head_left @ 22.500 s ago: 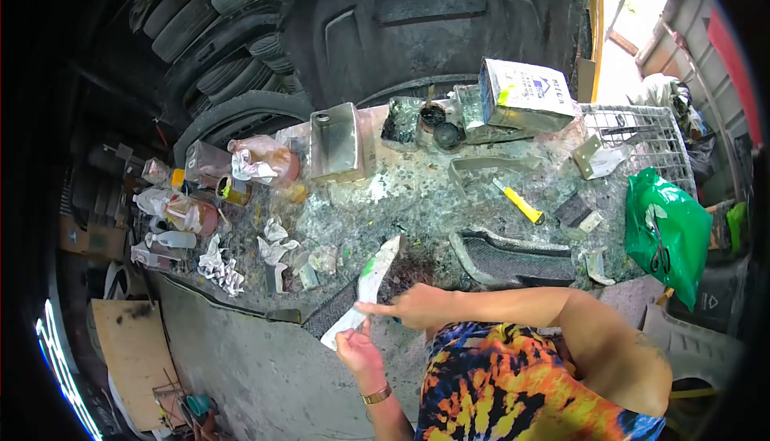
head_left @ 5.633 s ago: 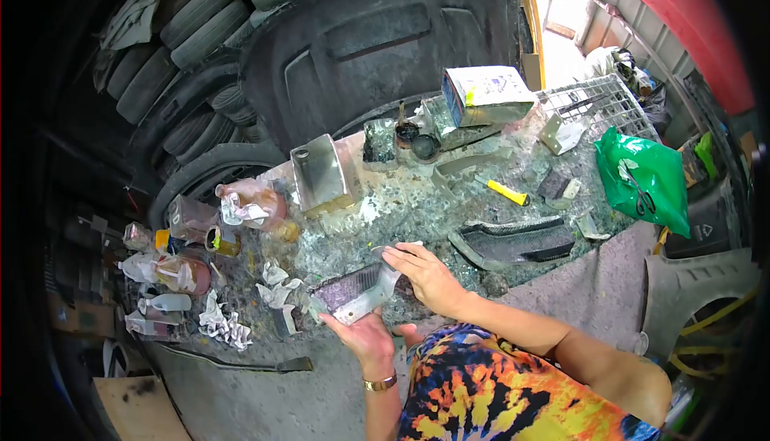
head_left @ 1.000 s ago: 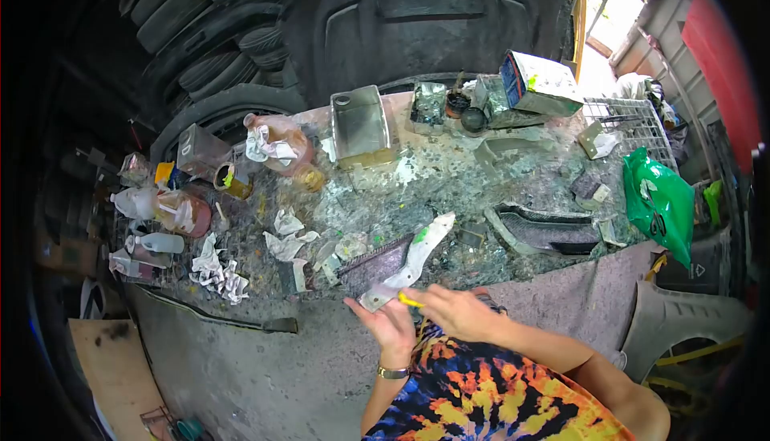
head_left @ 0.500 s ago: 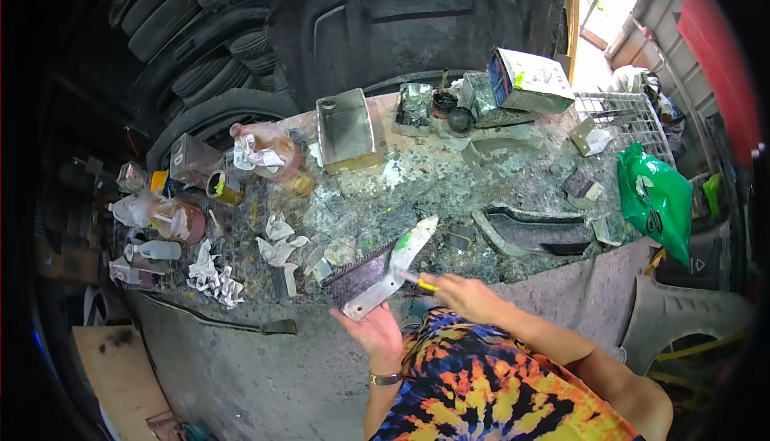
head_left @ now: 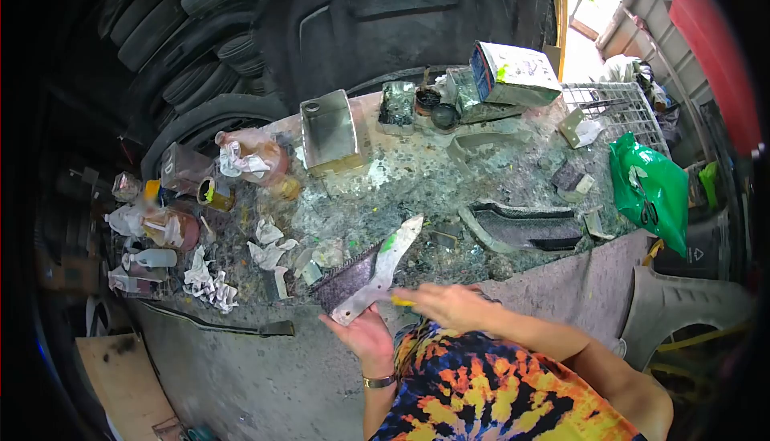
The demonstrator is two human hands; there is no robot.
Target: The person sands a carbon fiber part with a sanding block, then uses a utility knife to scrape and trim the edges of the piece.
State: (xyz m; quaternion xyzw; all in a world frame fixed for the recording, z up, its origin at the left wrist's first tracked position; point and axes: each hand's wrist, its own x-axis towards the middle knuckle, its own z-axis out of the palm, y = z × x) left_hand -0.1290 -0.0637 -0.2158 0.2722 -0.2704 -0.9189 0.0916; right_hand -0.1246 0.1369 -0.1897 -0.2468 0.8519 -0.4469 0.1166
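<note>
At the near edge of a paint-spattered, chipped grey-green worktop (head_left: 417,176), seen from the head camera, a person in a tie-dye shirt holds a long, pointed panel piece (head_left: 370,274): a dark woven carbon-weave face on its left side and a pale, smooth grey strip with a green smear near the tip. The left hand (head_left: 362,335), a watch at its wrist, is closed on the panel's lower end from beneath, tilting the piece up and to the right so that its tip hangs over the worktop. The right hand (head_left: 449,305) is wrapped around a small yellow-handled tool (head_left: 399,301), whose end meets the pale strip's lower edge.

Crumpled white rags (head_left: 210,281) lie well to the left, near cloudy plastic bottles (head_left: 148,228). A square dull metal can (head_left: 327,130) stands toward the back, and a white-and-blue cardboard box (head_left: 513,72) sits tilted at the far right corner, beside a wire mesh rack (head_left: 618,112). A curved dark carbon-weave trim part (head_left: 525,228) with a pale rim lies flat just right of the hands, and a glossy green plastic bag (head_left: 651,192) hangs off the right end. Stacked black ribbed tyres (head_left: 200,56) and a large moulded black panel (head_left: 401,24) wall off the back. Open room lies on the bare concrete floor (head_left: 241,377) below the worktop's near edge.
</note>
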